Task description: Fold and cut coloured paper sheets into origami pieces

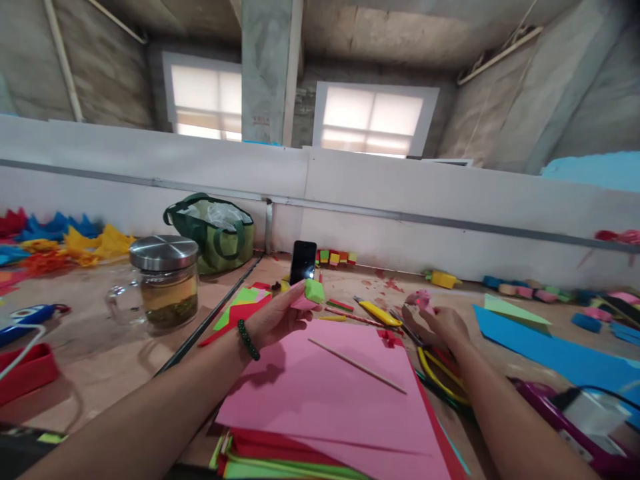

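My left hand [280,315], with a dark bead bracelet on the wrist, is raised above the table and closed on a small green and pink paper block [313,292]. My right hand [443,321] rests on the table to the right, fingers closed around a small pink paper piece [423,300]. Below both hands lies a large pink paper sheet [330,393] with a thin wooden stick [357,365] on it. A yellow utility knife [379,312] lies between my hands.
A lidded glass mug [163,281] stands at left, a green bag [213,232] behind it, a black phone [303,262] leaning by the white wall. Blue paper [555,352] lies right. Yellow-handled scissors [440,377] sit under my right forearm. Coloured paper flowers [60,241] pile far left.
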Demonstrator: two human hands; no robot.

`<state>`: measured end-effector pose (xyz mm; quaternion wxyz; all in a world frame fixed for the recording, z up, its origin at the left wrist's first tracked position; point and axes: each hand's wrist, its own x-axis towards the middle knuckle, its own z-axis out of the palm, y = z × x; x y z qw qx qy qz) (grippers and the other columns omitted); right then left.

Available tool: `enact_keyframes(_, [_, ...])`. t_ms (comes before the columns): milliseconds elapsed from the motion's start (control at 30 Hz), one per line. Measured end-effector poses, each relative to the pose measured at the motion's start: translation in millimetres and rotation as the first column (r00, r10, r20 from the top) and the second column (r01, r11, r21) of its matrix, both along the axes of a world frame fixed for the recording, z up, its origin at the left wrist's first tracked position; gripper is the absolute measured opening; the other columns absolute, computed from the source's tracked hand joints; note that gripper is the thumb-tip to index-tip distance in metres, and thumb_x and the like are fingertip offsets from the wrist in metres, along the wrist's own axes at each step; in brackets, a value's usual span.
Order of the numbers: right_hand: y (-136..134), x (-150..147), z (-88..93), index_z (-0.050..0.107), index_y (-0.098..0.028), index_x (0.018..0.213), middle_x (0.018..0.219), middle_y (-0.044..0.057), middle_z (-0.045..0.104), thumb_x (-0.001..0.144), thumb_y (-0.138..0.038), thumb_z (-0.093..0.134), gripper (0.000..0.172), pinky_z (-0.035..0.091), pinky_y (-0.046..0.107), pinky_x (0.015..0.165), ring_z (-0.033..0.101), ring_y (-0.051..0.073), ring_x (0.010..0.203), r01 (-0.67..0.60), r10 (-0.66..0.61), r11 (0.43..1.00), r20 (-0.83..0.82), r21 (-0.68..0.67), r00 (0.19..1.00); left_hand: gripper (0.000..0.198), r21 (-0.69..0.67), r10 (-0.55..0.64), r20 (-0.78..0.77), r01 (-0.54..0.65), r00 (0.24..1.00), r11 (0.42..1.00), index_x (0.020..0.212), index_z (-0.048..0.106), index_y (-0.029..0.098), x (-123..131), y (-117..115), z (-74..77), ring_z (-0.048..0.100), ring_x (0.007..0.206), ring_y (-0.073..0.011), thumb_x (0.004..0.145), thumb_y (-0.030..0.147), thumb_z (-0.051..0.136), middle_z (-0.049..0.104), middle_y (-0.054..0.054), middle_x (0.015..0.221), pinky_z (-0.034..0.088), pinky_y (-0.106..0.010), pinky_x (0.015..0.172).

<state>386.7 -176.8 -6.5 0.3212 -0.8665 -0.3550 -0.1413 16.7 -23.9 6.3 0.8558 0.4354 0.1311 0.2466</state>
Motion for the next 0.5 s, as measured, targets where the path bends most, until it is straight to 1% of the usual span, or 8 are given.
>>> enact_keyframes(133, [2.2,-5.4,22.1,0.056,-0.017,0.120,0.121,0.009,0.058,0.091,-0.034,0.058,0.033,0.052,0.042,0.085,0.060,0.021,0.102,0.109,-0.077,0.986,-0.228,0.128,0.971,0.031,-0.001,-0.013,0.015,0.013,1.000,1.000,0.089,0.066,0.011,0.5,0.3,-0.5,0.062,0.055,-0.0090,0.090,0.041,0.059,0.068,-0.006,0.076,0.051,-0.017,0.049])
enact_keyframes(200, [1.7,-13.4,39.7,0.056,-0.017,0.120,0.118,0.008,0.059,0.092,-0.034,0.057,0.032,0.053,0.041,0.082,0.061,0.020,0.098,0.108,-0.030,0.964,-0.300,0.245,0.953,0.026,0.017,0.001,0.047,-0.002,0.999,1.000,0.092,0.066,0.013,0.7,0.9,-1.4,0.062,0.057,-0.0085,0.085,0.038,0.066,0.068,-0.004,0.079,0.051,-0.017,0.051])
enact_keyframes(267, [0.1,-26.1,59.0,0.061,-0.017,0.108,0.107,0.006,0.063,0.093,-0.035,0.055,0.024,0.054,0.034,0.075,0.062,0.016,0.087,0.051,0.092,0.926,-0.355,0.373,0.930,0.027,0.046,0.010,0.083,-0.013,0.997,0.999,0.096,0.065,0.015,0.4,1.3,-1.7,0.063,0.062,-0.0093,0.079,0.033,0.074,0.067,-0.003,0.083,0.051,-0.017,0.053])
enact_keyframes(300, [-1.2,-34.3,68.3,0.062,-0.017,0.099,0.095,0.004,0.064,0.091,-0.036,0.056,0.021,0.053,0.029,0.068,0.061,0.013,0.076,0.014,0.168,0.899,-0.374,0.439,0.912,0.030,0.061,0.011,0.098,-0.017,0.995,0.998,0.099,0.065,0.016,0.1,1.2,-1.6,0.064,0.065,-0.0101,0.076,0.031,0.077,0.067,-0.002,0.085,0.052,-0.017,0.054])
enact_keyframes(333, [-2.9,-43.7,77.0,0.060,-0.016,0.085,0.079,0.002,0.061,0.085,-0.040,0.063,0.024,0.050,0.028,0.060,0.057,0.012,0.063,-0.023,0.246,0.863,-0.381,0.504,0.891,0.034,0.076,0.011,0.112,-0.019,0.994,0.997,0.101,0.064,0.017,-0.4,1.1,-1.2,0.064,0.068,-0.0108,0.073,0.028,0.079,0.066,-0.002,0.087,0.052,-0.018,0.055])
enact_keyframes(400, [-8.1,-64.8,91.3,0.052,-0.020,0.066,0.061,-0.002,0.051,0.072,-0.048,0.072,0.035,0.045,0.030,0.051,0.048,0.010,0.048,-0.102,0.401,0.783,-0.373,0.613,0.837,0.040,0.103,0.007,0.138,-0.022,0.990,0.994,0.105,0.063,0.019,-1.5,0.5,0.1,0.064,0.072,-0.0115,0.070,0.024,0.081,0.065,-0.002,0.090,0.053,-0.019,0.058])
enact_keyframes(433, [-11.8,-76.1,96.3,0.050,-0.021,0.061,0.058,-0.002,0.049,0.065,-0.050,0.075,0.038,0.043,0.031,0.049,0.046,0.010,0.046,-0.153,0.479,0.752,-0.372,0.641,0.795,0.041,0.116,0.003,0.151,-0.021,0.989,0.993,0.105,0.063,0.020,-2.2,0.0,0.9,0.064,0.073,-0.0114,0.069,0.021,0.082,0.064,-0.001,0.090,0.053,-0.019,0.060])
enact_keyframes(500, [-21.4,-98.6,101.3,0.055,-0.021,0.061,0.049,-0.005,0.042,0.057,-0.052,0.077,0.039,0.037,0.031,0.043,0.040,0.010,0.041,-0.228,0.585,0.710,-0.377,0.666,0.718,0.042,0.141,-0.013,0.172,-0.012,0.985,0.990,0.106,0.063,0.019,-3.3,-1.4,2.4,0.063,0.074,-0.0111,0.068,0.018,0.082,0.063,-0.002,0.090,0.053,-0.020,0.063])
